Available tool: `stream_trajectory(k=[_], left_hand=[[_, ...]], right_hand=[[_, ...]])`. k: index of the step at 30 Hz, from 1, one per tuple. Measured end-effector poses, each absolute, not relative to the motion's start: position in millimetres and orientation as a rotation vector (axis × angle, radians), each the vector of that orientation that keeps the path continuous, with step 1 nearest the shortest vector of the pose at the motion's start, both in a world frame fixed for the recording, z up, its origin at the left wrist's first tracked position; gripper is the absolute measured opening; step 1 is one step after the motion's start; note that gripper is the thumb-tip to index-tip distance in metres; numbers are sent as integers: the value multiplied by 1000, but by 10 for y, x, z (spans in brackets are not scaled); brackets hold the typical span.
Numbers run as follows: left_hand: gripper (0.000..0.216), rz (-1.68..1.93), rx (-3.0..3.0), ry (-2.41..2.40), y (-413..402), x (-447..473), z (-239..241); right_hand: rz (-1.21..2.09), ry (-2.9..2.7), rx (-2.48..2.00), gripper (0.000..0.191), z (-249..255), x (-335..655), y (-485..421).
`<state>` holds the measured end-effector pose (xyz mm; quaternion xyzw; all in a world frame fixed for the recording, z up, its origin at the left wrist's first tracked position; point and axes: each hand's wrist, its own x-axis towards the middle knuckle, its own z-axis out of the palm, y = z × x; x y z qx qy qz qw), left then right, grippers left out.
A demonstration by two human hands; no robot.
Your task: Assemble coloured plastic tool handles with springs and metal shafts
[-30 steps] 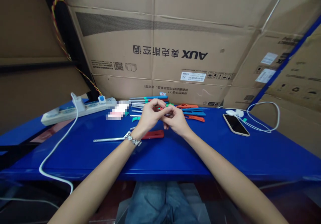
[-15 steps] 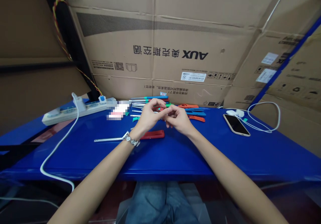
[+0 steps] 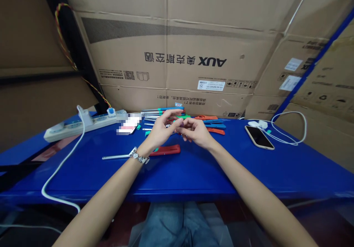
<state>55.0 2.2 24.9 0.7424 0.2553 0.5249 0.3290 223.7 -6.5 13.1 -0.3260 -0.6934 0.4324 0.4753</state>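
Note:
Both hands meet above the middle of the blue table [image 3: 193,173]. My left hand [image 3: 162,130], with a metal watch [image 3: 138,156] on the wrist, has its fingers curled toward my right hand [image 3: 195,133]. The fingertips of both pinch a small part between them that is too small to name. Under my left hand lies a red-handled tool [image 3: 166,150] with a long metal shaft [image 3: 116,156] pointing left. Just behind the hands lies a heap of tools with red, blue and green handles [image 3: 190,120].
A white power strip [image 3: 83,123] with plugs sits at the back left, its white cable [image 3: 59,165] running off the front edge. A phone [image 3: 259,137] and a white charger cable [image 3: 287,129] lie at the right. Cardboard boxes [image 3: 179,55] wall the back.
The hands have drawn slightly apart at the knuckles while the fingertips stay together. My left fingers have lifted and uncurled a little. The view has shifted slightly.

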Motion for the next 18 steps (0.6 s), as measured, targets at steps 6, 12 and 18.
stream_trajectory(k=[6,12,18], left_hand=[[27,1482,1835,666,31,598,227],[22,1423,1975,668,8,490,232],[36,1320,2031,852,-49,204,47]], right_hand=[[999,-1590,-763,51,93,2098,-71],[1087,-1755,-736,40,173,2181,-166],[1051,-1733,-784,39,182,2205,-134]])
